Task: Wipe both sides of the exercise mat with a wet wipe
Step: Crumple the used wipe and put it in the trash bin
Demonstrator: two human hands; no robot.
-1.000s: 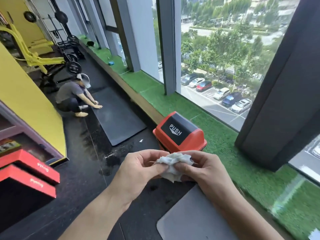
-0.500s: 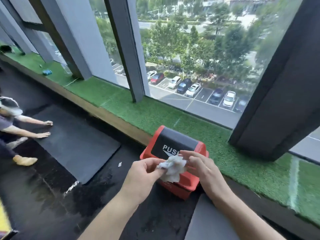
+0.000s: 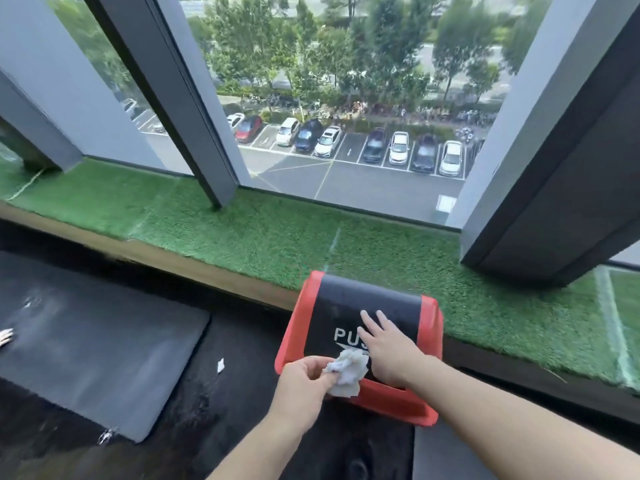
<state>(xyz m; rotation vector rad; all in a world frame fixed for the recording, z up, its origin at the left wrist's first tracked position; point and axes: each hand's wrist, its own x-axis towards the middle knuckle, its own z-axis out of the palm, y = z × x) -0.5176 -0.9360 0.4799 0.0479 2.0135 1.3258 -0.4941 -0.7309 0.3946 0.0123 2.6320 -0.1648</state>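
From the head camera, the left hand [image 3: 304, 382] pinches a crumpled wipe [image 3: 346, 370] between thumb and curled fingertips, holding it at the near lower edge of the bin [image 3: 394, 403]. The right hand [image 3: 384, 344] lies flat, fingers straight and spread, pressing on the black flap [image 3: 367, 299] where the word PUSH is partly covered by it.

What the coming move likely turns on is this: the wipe sits just below and to the left of the right palm, touching or nearly touching its heel, and right in front of the flap's lower edge. If the flap swings inward under the right hand, the opening should appear directly ahead of the wipe, so the left hand is the nearer one and needs only a small push forward before letting go. The wad has no clear long axis; it is a loose ball. Whether the flap has begun to tilt cannot be told.

As for the mat, a grey corner [image 3: 446, 459] shows at the bottom edge, just behind the bin, between the two forearms. A second, dark mat [image 3: 104, 344] lies on the floor [image 3: 242, 375] well to the left, with another person's fingers [image 3: 6, 336] at its far edge. A small white scrap [image 3: 220, 365] lies on the floor between that mat and the bin. Green turf [image 3: 242, 237] covers the window ledge behind.

Judging by the used wipe at the bin, the wiping looks finished.
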